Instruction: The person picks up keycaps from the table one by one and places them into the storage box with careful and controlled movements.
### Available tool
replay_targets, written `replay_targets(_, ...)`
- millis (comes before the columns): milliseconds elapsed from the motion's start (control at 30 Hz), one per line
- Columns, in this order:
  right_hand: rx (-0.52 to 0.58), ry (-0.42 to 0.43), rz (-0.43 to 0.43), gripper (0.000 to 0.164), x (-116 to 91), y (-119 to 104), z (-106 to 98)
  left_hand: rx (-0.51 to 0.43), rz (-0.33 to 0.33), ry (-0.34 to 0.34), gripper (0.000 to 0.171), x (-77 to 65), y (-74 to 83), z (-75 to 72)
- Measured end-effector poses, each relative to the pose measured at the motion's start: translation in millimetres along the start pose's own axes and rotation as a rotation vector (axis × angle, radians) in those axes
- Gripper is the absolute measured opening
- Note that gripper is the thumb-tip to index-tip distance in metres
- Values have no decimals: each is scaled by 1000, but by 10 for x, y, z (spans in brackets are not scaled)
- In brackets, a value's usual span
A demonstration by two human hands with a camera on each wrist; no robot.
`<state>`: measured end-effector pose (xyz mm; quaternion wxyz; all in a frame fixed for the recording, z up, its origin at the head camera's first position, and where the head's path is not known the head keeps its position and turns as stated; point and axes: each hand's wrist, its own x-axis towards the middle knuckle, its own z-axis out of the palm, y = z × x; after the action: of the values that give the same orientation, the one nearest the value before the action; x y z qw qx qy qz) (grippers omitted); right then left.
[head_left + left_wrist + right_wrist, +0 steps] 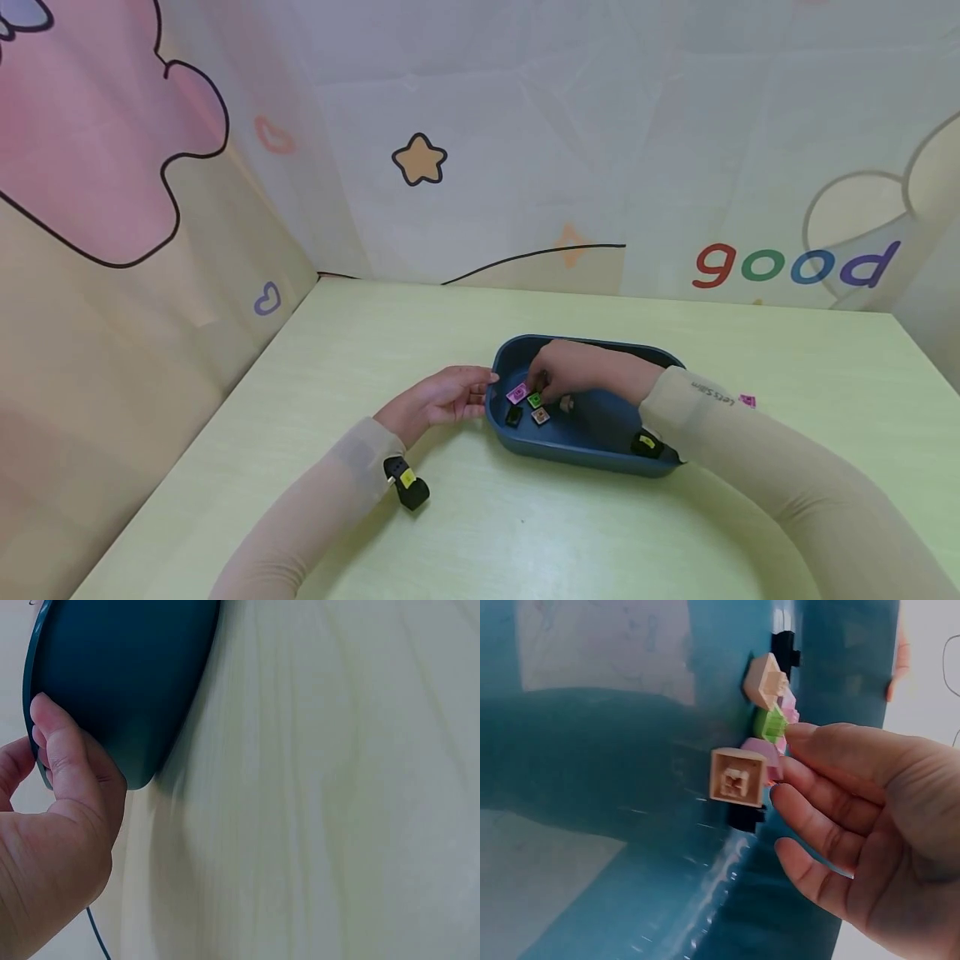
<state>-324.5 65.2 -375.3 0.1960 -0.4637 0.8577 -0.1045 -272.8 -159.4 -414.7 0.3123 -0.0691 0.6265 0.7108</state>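
Note:
Inside a dark blue tray lie several small keycaps. Among them are a pink keycap, a green keycap, a beige keycap and a black keycap. My right hand reaches down into the tray, thumb tip at the green keycap and forefinger against a pink keycap. I cannot tell whether it pinches one of them. Close by, another beige keycap shows its hollow underside. My left hand holds the tray's left end, fingers at the rim.
A loose pink keycap lies on the pale table to the right of the tray, beside the right sleeve. Behind the table hangs a printed backdrop.

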Motion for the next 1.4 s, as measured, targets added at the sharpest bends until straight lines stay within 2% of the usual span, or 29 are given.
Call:
replay_targets(133,47,4,37,22,-53,-24,-82,1,-9,14,11,-7,14,8)
replay_targets(400,1,56,34,22,-186,-40,-269,7,-26,47,11,-12,44,3)
replay_targets(733,-18,114,36,21,-395,-45,-422,8,-19,46,12,-16,27,-6)
replay_targets(1100,-37,196,81,21,-757,10,-476,-1,15,14,12,-8,-6,21)
replay_targets(1400,-37,230,111,21,-995,56,-499,-4,11,8,11,-11,-5,34)
